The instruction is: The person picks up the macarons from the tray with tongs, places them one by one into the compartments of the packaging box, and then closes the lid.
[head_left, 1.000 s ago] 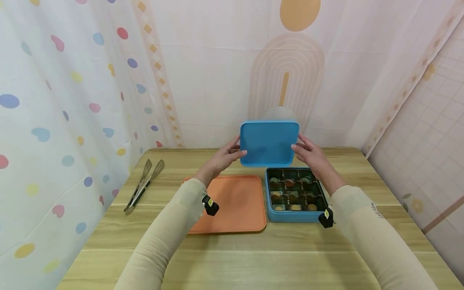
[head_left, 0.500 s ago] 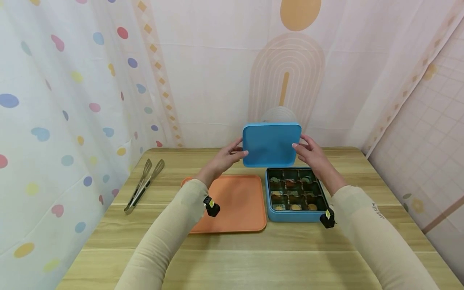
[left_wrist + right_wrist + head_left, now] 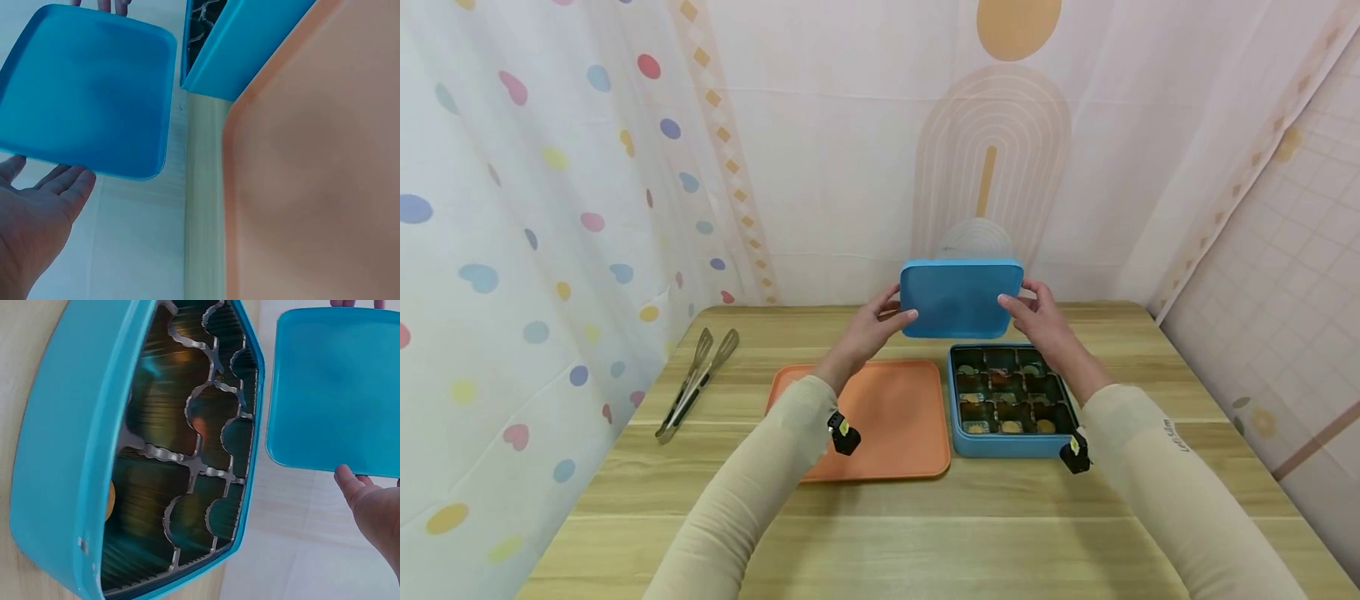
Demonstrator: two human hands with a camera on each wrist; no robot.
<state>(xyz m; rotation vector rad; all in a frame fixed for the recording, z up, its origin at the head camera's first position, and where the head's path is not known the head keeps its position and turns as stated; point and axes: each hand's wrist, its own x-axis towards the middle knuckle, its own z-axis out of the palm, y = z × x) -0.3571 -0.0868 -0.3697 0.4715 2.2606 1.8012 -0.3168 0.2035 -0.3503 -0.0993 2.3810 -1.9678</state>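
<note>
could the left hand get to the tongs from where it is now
Probably yes, once it lets go: the left hand holds the blue lid, and bare table lies between it and the tongs.

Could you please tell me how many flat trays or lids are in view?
2: a blue rectangular plastic lid held upright behind the open blue compartment box, and an orange rectangular plastic tray lying flat on the wooden table, left of the box.

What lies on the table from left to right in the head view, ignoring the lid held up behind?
Metal tongs → orange tray → open blue box with its divided compartments.
</note>
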